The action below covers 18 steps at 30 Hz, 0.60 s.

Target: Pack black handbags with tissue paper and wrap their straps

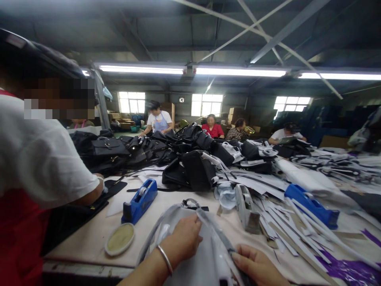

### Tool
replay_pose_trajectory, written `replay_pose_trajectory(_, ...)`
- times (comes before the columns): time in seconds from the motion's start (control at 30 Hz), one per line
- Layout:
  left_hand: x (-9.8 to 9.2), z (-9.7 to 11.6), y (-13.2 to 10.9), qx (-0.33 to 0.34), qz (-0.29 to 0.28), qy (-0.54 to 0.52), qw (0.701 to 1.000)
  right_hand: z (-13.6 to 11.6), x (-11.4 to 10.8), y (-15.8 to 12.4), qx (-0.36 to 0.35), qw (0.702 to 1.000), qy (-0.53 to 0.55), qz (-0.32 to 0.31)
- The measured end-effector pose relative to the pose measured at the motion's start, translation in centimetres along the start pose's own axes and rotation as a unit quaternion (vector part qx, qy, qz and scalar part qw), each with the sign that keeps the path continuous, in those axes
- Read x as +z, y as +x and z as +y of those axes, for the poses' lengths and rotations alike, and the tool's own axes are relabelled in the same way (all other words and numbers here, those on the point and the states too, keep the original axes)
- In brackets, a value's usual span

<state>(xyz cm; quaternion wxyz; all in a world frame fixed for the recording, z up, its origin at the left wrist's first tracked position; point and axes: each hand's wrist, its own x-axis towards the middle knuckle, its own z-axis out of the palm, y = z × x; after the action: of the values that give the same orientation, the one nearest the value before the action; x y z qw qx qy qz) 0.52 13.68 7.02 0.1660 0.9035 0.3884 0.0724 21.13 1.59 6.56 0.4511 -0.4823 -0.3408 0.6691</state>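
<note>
"As we look through the head view, where's the bag?"

"The pale bag [205,254] lies at the near edge of the counter [86,244]. The right hand [256,264] pinches its right rim; the left hand [184,238] curls over its middle, though I can't tell if it grips."

"What could go wrong?"

"An outward elbow may knock the round dish [120,239]; a rightward tug could catch the grey tape dispenser [247,210]."

"Any labels?"

"No legible writing anywhere."
</note>
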Motion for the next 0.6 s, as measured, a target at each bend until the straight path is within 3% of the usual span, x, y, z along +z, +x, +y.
replay_pose_trajectory(0.17,1.3,-0.2,1.1,-0.022,-0.009,0.029,0.999,-1.5,3.2,1.4,0.013,0.995,0.092,0.024)
replay_pose_trajectory(0.3,1.8,-0.5,1.9,-0.043,0.001,0.012,0.999,-0.5,3.8,2.1,0.034,0.993,0.105,0.032)
replay_pose_trajectory(0.43,0.1,-0.6,1.4,-0.060,0.002,-0.067,0.996,1.1,3.8,2.1,0.035,0.995,0.096,-0.007)
replay_pose_trajectory(0.6,-2.1,2.8,-2.4,-0.107,0.003,-0.263,0.959,-0.5,5.4,1.9,-0.019,0.988,0.139,0.056)
